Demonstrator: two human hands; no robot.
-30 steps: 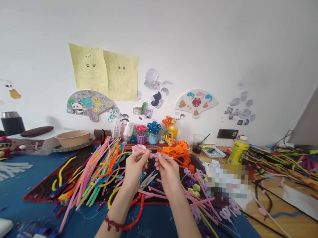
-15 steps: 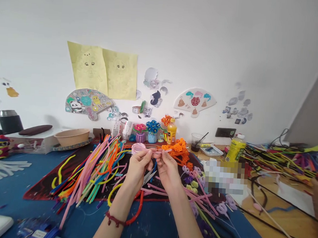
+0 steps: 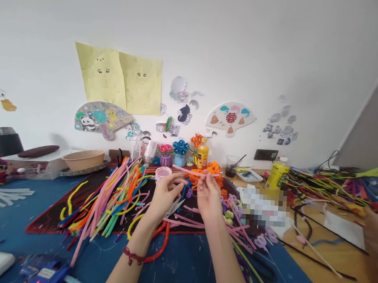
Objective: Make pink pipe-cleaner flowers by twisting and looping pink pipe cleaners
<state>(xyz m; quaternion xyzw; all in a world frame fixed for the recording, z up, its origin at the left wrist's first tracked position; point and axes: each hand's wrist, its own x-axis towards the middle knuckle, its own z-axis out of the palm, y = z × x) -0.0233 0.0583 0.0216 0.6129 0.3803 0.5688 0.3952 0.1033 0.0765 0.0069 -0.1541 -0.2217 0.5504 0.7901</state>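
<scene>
Pinching a slender pink strip (image 3: pixel 187 170) between thumb and fingertips of the right hand (image 3: pixel 209 197), near one end, with the longer part reaching left in the air above the mat. Released and loosely curled at the left hand (image 3: pixel 165 196), just below the strip. Just beyond the left hand, seen on the dark mat (image 3: pixel 49 220): a pink round container (image 3: pixel 163 172). Between the wrists, lying with blades parted: scissors (image 3: pixel 173 209). Behind the right hand, heaped in a tangle: orange fuzzy pieces (image 3: pixel 195 180). Farther left, spread in a bundle: colourful fuzzy stems (image 3: pixel 102 200). Toward the wall, standing upright: an orange drink bottle (image 3: pixel 202 154).
</scene>
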